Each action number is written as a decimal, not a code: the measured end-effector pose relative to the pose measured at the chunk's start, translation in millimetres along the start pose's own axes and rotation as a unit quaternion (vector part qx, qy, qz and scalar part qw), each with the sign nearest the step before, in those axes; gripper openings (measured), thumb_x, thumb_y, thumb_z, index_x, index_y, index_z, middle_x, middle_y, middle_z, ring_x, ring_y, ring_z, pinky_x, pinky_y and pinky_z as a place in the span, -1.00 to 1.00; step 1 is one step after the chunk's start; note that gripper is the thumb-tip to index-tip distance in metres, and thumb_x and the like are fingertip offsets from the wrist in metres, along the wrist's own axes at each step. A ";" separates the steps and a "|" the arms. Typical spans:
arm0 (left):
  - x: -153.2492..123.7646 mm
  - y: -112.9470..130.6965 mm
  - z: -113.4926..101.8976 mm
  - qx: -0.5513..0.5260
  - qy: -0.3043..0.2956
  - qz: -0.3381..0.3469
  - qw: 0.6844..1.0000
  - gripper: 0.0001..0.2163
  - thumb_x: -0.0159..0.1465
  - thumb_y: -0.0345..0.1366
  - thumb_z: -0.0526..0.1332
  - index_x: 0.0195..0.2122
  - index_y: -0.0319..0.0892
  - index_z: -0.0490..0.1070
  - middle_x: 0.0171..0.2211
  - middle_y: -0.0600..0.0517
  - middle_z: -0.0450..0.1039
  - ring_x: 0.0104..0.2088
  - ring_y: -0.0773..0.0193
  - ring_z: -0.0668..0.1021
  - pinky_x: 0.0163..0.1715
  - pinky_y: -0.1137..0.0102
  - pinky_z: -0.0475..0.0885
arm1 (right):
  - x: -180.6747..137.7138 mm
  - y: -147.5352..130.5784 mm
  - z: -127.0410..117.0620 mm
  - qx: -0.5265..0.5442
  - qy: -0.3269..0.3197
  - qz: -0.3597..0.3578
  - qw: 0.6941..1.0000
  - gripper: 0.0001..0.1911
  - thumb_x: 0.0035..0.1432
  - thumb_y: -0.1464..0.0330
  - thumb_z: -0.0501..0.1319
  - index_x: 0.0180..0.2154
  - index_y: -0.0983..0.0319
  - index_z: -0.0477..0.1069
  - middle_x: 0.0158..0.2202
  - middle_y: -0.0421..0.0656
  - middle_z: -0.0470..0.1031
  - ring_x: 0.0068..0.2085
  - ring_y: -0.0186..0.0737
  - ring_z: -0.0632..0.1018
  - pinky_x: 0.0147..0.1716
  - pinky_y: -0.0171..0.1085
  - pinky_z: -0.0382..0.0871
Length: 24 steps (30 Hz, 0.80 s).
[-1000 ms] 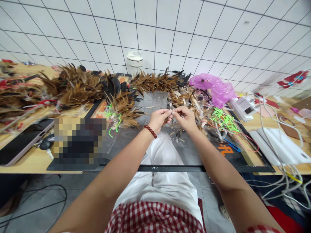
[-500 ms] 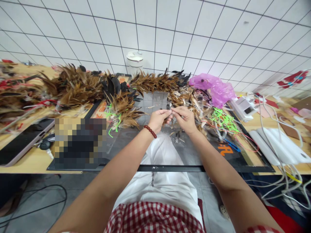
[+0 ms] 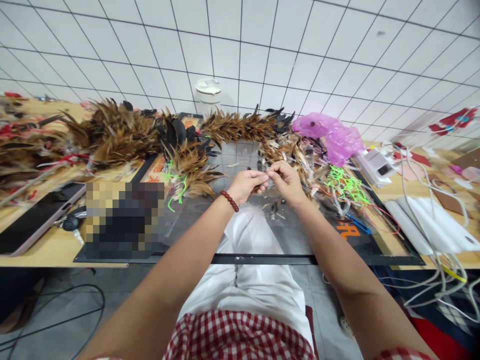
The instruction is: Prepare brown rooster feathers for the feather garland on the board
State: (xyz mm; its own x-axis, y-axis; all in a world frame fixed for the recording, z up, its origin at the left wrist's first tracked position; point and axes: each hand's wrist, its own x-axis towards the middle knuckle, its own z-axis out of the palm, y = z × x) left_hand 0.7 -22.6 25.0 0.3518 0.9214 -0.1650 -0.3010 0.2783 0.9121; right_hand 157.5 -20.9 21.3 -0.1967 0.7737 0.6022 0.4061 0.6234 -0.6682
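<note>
My left hand (image 3: 248,186), with a red bead bracelet (image 3: 229,201) at its wrist, is closed in a pinch above the glass panel (image 3: 180,227). My right hand (image 3: 287,182) is pinched too, its fingertips touching those of the left. What lies between the fingers is too small to make out. Just behind and right of the hands spreads a loose pile of brown and pale feathers (image 3: 296,155). A garland of brown and black feathers (image 3: 243,126) lies along the back. To the left, a feather bunch (image 3: 191,172) is tied with bright green string (image 3: 176,187).
A pink plastic bag (image 3: 330,135), tangled green cord (image 3: 347,185) and a blue cutter (image 3: 359,223) sit on the right, near white cables (image 3: 416,180). A lidded cup (image 3: 208,95) stands by the wall. More feathers (image 3: 116,132), a phone (image 3: 41,215) and keys (image 3: 73,222) lie left.
Both hands stay nearly in place, fingertips still together. The left fingers have shifted slightly to the right, and a dark bit below them shows less now.
</note>
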 end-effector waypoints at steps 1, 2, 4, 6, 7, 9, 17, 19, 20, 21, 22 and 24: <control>0.4 0.2 -0.5 0.010 0.009 0.012 1.000 -0.84 0.03 -0.35 0.40 -0.47 -0.32 0.47 -0.62 0.05 0.41 -0.66 0.50 0.38 -0.67 0.56 0.25 | -0.1 0.8 -0.7 -0.014 0.006 0.001 1.000 -0.79 0.21 0.23 0.15 -0.39 0.19 0.43 -0.36 -0.16 0.44 -0.29 -0.25 0.46 -0.24 -0.22 0.36; 1.1 0.3 -1.2 0.015 0.024 0.027 0.999 -0.84 0.02 -0.35 0.40 -0.48 -0.32 0.47 -0.63 0.06 0.41 -0.67 0.51 0.37 -0.67 0.56 0.23 | -0.1 2.2 -1.7 -0.031 0.014 0.003 0.999 -0.82 0.21 0.26 0.14 -0.36 0.19 0.44 -0.35 -0.15 0.45 -0.28 -0.24 0.46 -0.23 -0.22 0.36; 3.2 0.7 -3.2 0.000 0.064 0.057 0.996 -0.84 0.02 -0.34 0.39 -0.48 -0.31 0.46 -0.64 0.08 0.39 -0.67 0.52 0.36 -0.68 0.57 0.21 | -0.1 6.3 -5.0 -0.078 0.023 0.007 0.997 -0.86 0.19 0.32 0.15 -0.27 0.19 0.46 -0.30 -0.14 0.47 -0.28 -0.23 0.46 -0.22 -0.22 0.35; 5.6 1.4 -5.4 -0.035 0.099 0.079 0.991 -0.86 0.03 -0.34 0.37 -0.48 -0.30 0.45 -0.64 0.10 0.37 -0.66 0.53 0.35 -0.67 0.58 0.21 | -0.3 10.3 -8.7 -0.135 0.009 0.011 0.991 -0.82 0.17 0.35 0.15 -0.20 0.19 0.48 -0.27 -0.11 0.48 -0.28 -0.22 0.47 -0.23 -0.22 0.35; 6.6 1.8 -6.5 -0.051 0.115 0.085 0.988 -0.86 0.04 -0.34 0.36 -0.47 -0.30 0.45 -0.64 0.11 0.37 -0.65 0.53 0.35 -0.66 0.59 0.21 | -0.7 11.6 -10.3 -0.160 -0.009 0.012 0.987 -0.81 0.16 0.36 0.16 -0.20 0.19 0.49 -0.27 -0.11 0.48 -0.27 -0.22 0.47 -0.22 -0.22 0.34; 8.1 2.7 -8.3 -0.073 0.147 0.092 0.982 -0.87 0.06 -0.34 0.34 -0.46 -0.29 0.44 -0.63 0.12 0.36 -0.65 0.54 0.35 -0.66 0.60 0.21 | -1.8 12.2 -12.2 -0.207 -0.057 0.015 0.977 -0.84 0.11 0.35 0.18 -0.26 0.20 0.51 -0.29 -0.11 0.48 -0.25 -0.19 0.48 -0.22 -0.22 0.33; 9.9 1.4 -7.9 -0.043 0.187 0.106 0.976 -0.91 0.09 -0.35 0.29 -0.44 -0.27 0.46 -0.60 0.11 0.38 -0.63 0.52 0.35 -0.63 0.57 0.21 | -4.3 5.4 -10.4 -0.341 -0.175 0.024 0.923 -0.88 0.10 0.41 0.16 -0.32 0.20 0.48 -0.28 -0.11 0.53 -0.19 -0.12 0.46 -0.18 -0.19 0.18; 11.4 -1.3 -7.8 0.014 0.189 0.142 0.972 -0.92 0.08 -0.35 0.29 -0.46 -0.26 0.49 -0.59 0.11 0.39 -0.60 0.49 0.36 -0.59 0.56 0.23 | -3.5 4.3 -10.7 -0.345 -0.164 -0.009 0.924 -0.84 0.20 0.39 0.10 -0.25 0.21 0.46 -0.27 -0.09 0.53 -0.18 -0.12 0.46 -0.19 -0.18 0.15; 12.2 -3.1 -8.2 0.052 0.191 0.168 0.966 -0.93 0.07 -0.35 0.30 -0.47 -0.25 0.50 -0.57 0.10 0.41 -0.56 0.47 0.38 -0.55 0.55 0.26 | -3.1 3.7 -10.8 -0.349 -0.161 -0.030 0.923 -0.82 0.24 0.39 0.08 -0.24 0.21 0.46 -0.26 -0.08 0.53 -0.17 -0.12 0.45 -0.19 -0.18 0.14; 13.1 -4.9 -8.6 0.094 0.192 0.196 0.957 -0.95 0.06 -0.36 0.30 -0.49 -0.24 0.51 -0.55 0.09 0.44 -0.52 0.45 0.40 -0.50 0.54 0.28 | -2.8 3.0 -10.9 -0.350 -0.157 -0.049 0.922 -0.80 0.26 0.38 0.05 -0.23 0.20 0.45 -0.25 -0.08 0.53 -0.16 -0.12 0.45 -0.19 -0.18 0.13; 14.0 -6.8 -9.2 0.135 0.192 0.218 0.947 -0.96 0.05 -0.38 0.31 -0.50 -0.23 0.52 -0.52 0.07 0.47 -0.47 0.43 0.43 -0.44 0.53 0.30 | -2.6 2.3 -10.9 -0.348 -0.151 -0.066 0.923 -0.78 0.28 0.38 0.04 -0.22 0.20 0.45 -0.24 -0.07 0.53 -0.16 -0.12 0.44 -0.18 -0.17 0.12; 15.0 -10.4 -10.0 0.198 0.182 0.234 0.934 -0.96 0.04 -0.39 0.32 -0.53 -0.21 0.54 -0.49 0.05 0.51 -0.42 0.39 0.45 -0.36 0.50 0.32 | -2.7 1.4 -10.4 -0.339 -0.131 -0.081 0.928 -0.77 0.30 0.36 0.02 -0.21 0.19 0.45 -0.22 -0.08 0.52 -0.15 -0.12 0.43 -0.18 -0.17 0.12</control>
State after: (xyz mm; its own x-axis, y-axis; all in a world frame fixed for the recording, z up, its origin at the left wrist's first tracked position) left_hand 0.3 -8.9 9.3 -0.0829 0.9682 0.2359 0.0298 -0.2342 0.9717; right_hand 167.9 -23.3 23.3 -0.4788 0.7318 0.4850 0.8025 0.5888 -0.0962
